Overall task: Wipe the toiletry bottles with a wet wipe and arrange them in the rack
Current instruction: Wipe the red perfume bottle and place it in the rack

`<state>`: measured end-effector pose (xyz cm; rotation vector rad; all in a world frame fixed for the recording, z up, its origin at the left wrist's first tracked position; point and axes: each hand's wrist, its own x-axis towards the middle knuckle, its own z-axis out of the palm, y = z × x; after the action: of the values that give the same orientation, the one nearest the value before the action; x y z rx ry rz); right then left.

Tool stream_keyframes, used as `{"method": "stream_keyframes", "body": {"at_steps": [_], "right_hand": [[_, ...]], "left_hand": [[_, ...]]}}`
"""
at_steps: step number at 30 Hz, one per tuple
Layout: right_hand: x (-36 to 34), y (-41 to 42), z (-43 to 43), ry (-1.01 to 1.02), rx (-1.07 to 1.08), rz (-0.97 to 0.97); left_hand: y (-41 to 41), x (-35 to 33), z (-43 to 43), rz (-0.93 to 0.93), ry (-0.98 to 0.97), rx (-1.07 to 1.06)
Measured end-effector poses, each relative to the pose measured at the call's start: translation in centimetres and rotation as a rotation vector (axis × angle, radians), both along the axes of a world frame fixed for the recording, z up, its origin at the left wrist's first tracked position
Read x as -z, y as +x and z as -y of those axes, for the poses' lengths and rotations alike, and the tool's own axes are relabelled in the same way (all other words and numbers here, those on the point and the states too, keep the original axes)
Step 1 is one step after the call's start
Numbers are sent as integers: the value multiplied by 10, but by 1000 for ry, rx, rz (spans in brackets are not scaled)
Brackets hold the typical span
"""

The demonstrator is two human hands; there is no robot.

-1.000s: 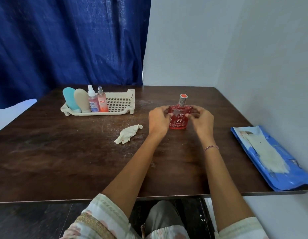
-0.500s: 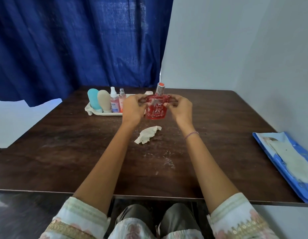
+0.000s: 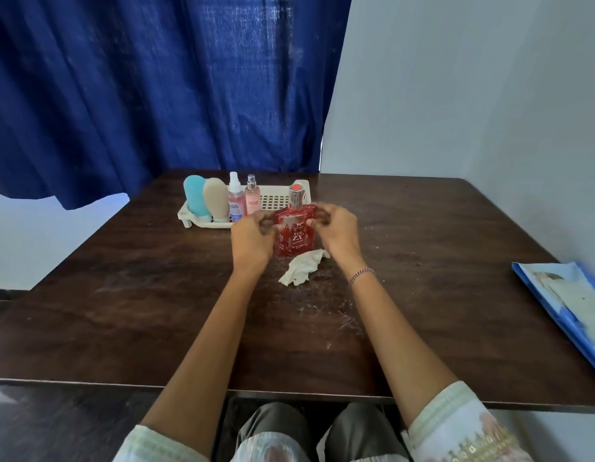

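A red perfume bottle (image 3: 295, 236) with a silver neck and orange cap is held upright between both hands, just in front of the cream rack (image 3: 276, 201). My left hand (image 3: 251, 238) grips its left side and my right hand (image 3: 339, 233) its right side. In the rack's left part stand a teal tube (image 3: 195, 196), a beige tube (image 3: 216, 198), a clear pink spray bottle (image 3: 236, 201) and a small pink spray bottle (image 3: 252, 198). A crumpled used wipe (image 3: 302, 271) lies on the table below the red bottle.
A blue pack of wet wipes (image 3: 569, 305) lies at the table's right edge. The dark wooden table (image 3: 139, 295) shows white smears near its middle. A blue curtain hangs behind, and a white wall runs along the right side.
Both hands lifted the red bottle off the table and carried it left towards the rack. The view has also shifted, so the rack and wipe sit nearer the centre.
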<state>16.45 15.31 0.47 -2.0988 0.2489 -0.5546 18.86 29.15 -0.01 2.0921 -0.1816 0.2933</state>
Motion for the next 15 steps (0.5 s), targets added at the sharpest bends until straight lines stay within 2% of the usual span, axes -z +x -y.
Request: {"method": "stream_keyframes", "body": {"at_steps": [5, 10, 13, 15], "right_hand": [[2, -1, 0, -7, -4, -26], [8, -17, 0, -189, 112, 18], [16, -30, 1, -240, 170, -68], [18, -38, 1, -281, 189, -147]], "left_hand": [[-3, 6, -1, -47, -64, 2], [-14, 13, -3, -37, -149, -89], [-29, 23, -4, -15, -168, -205], [-34, 29, -1, -64, -124, -201]]}}
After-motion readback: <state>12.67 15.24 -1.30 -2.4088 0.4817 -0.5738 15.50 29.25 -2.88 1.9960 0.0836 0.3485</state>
